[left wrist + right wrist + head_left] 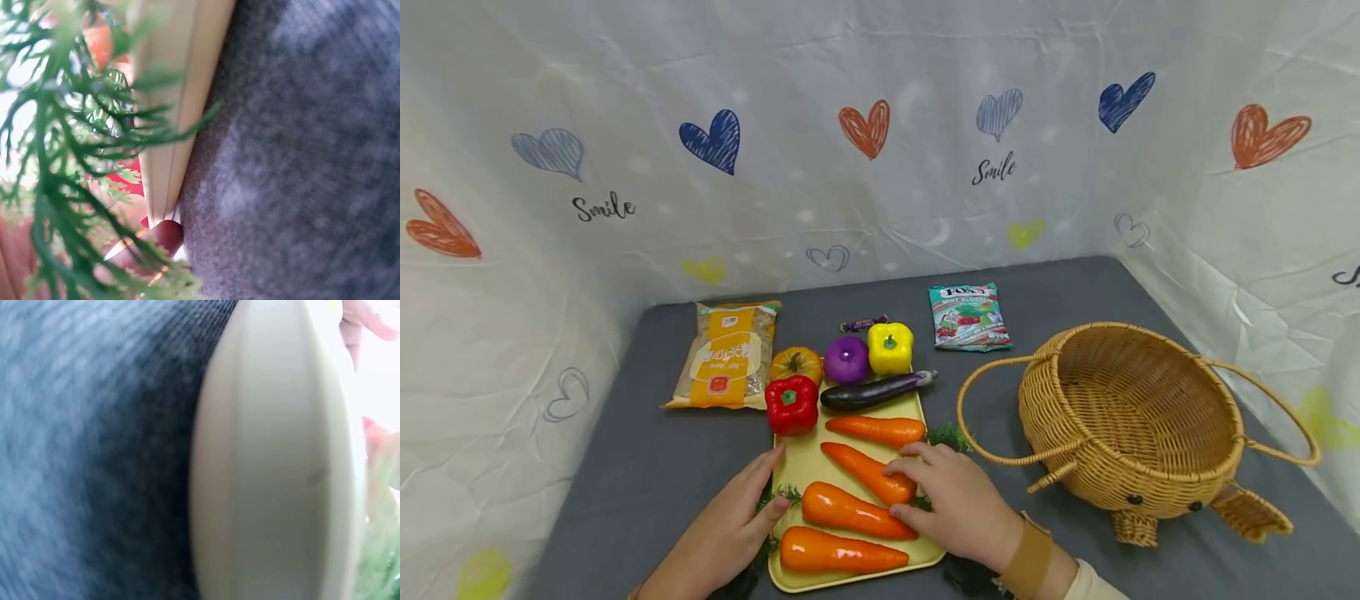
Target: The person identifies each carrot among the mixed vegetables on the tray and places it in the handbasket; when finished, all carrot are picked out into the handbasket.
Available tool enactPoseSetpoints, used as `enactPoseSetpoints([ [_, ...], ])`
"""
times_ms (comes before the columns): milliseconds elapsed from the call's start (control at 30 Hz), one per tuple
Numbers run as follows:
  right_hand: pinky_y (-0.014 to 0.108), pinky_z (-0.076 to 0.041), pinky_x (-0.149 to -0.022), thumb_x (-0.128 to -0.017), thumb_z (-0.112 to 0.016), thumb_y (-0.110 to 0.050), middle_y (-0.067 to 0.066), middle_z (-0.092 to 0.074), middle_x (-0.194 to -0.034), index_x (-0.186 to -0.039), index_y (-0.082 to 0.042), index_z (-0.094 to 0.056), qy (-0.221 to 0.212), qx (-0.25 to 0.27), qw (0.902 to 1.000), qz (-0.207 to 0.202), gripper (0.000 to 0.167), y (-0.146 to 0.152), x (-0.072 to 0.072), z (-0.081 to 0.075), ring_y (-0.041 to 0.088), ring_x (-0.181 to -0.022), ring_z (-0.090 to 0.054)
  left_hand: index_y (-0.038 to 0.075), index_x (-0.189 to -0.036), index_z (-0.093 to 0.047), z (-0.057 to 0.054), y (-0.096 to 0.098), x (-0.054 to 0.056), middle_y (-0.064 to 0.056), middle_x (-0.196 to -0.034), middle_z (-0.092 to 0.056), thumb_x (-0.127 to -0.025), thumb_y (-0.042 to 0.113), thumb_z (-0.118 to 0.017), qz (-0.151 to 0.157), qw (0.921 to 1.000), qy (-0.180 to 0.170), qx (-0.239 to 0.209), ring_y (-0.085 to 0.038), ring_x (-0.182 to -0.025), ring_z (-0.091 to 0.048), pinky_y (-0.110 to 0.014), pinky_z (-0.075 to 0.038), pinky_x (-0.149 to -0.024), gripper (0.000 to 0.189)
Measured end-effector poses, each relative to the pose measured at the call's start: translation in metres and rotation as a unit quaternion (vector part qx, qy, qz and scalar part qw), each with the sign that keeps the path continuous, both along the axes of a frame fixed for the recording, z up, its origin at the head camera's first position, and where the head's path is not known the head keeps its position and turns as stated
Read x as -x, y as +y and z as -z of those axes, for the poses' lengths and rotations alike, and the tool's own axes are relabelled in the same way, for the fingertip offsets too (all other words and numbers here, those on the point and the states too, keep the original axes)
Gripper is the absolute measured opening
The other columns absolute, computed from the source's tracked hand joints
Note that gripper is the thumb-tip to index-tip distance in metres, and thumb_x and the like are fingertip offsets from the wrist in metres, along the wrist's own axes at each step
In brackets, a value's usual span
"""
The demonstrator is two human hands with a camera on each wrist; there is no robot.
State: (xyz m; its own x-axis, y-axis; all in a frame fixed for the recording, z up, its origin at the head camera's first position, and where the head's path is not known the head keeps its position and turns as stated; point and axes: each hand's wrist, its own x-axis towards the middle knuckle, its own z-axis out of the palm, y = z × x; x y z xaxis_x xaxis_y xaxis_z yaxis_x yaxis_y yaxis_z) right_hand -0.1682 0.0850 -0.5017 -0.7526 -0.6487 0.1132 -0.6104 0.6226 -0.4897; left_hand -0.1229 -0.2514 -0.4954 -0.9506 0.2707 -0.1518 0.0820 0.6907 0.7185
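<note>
Several orange carrots lie across a pale yellow tray. My right hand is at the tray's right side, its fingers and thumb around the thick end of the second carrot from the back. The thumb is close to the tip of the carrot in front. At the left side my left hand rests with fingers extended along the rim, the thumb by green carrot leaves. A fingertip touches the tray edge in the left wrist view. The right wrist view shows mostly tray edge.
Behind the carrots sit an eggplant, a red pepper, a yellow pepper, a purple onion and a small pumpkin. A grain bag, candy bag and wrapped candy lie beyond. A wicker basket stands right.
</note>
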Motion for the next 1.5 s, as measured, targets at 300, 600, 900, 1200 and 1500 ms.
enactPoseSetpoints([
  [300, 0.031, -0.049, -0.068, -0.087, -0.088, -0.047, -0.014, -0.07, -0.093, -0.123, -0.021, -0.076, -0.009, -0.005, 0.998, 0.063, 0.046, -0.001, 0.0, -0.004, 0.008, -0.076, -0.054, -0.002, -0.167, -0.029, 0.0, 0.0, -0.001, -0.025, -0.168, -0.034, -0.116, 0.038, -0.05, -0.002, 0.9999, 0.001, 0.012, -0.046, -0.154, -0.033, -0.068, -0.028, -0.119, 0.068],
  [600, 0.03, -0.054, -0.072, -0.083, -0.09, -0.04, -0.009, -0.076, -0.105, -0.118, -0.019, -0.082, 0.055, 0.045, 0.9931, 0.093, 0.041, -0.003, -0.004, -0.006, 0.008, -0.082, -0.059, -0.001, -0.167, -0.03, 0.0, 0.001, -0.001, -0.025, -0.168, -0.034, -0.116, 0.038, -0.05, -0.003, 1.0, 0.001, 0.009, -0.046, -0.154, -0.032, -0.069, -0.028, -0.119, 0.068],
  [900, 0.035, -0.06, -0.083, -0.084, -0.092, -0.04, -0.008, -0.077, -0.11, -0.118, -0.021, -0.082, 0.062, 0.078, 0.9904, 0.096, 0.041, -0.003, -0.006, -0.009, 0.009, -0.094, -0.071, -0.003, -0.167, -0.027, 0.0, 0.0, -0.001, -0.027, -0.168, -0.032, -0.115, 0.04, -0.051, -0.008, 1.0, 0.0, 0.004, -0.046, -0.154, -0.031, -0.068, -0.028, -0.119, 0.072],
  [1200, 0.021, -0.044, -0.056, -0.088, -0.089, -0.039, -0.016, -0.066, -0.089, -0.121, -0.02, -0.081, 0.031, 0.135, 0.9862, 0.091, 0.039, 0.001, -0.013, -0.017, -0.003, -0.06, -0.044, -0.003, -0.167, -0.027, 0.001, -0.001, -0.001, -0.027, -0.168, -0.032, -0.115, 0.041, -0.051, -0.005, 0.9999, -0.001, 0.009, -0.046, -0.154, -0.032, -0.068, -0.028, -0.119, 0.073],
  [1500, 0.022, -0.044, -0.055, -0.09, -0.089, -0.039, -0.016, -0.051, -0.074, -0.126, -0.02, -0.08, 0.019, 0.168, 0.9825, 0.079, 0.041, 0.003, -0.017, -0.031, -0.001, -0.061, -0.044, -0.004, -0.166, -0.028, 0.001, -0.001, 0.0, -0.027, -0.168, -0.032, -0.115, 0.041, -0.05, 0.0, 0.9999, 0.004, 0.014, -0.046, -0.154, -0.031, -0.068, -0.027, -0.12, 0.072],
])
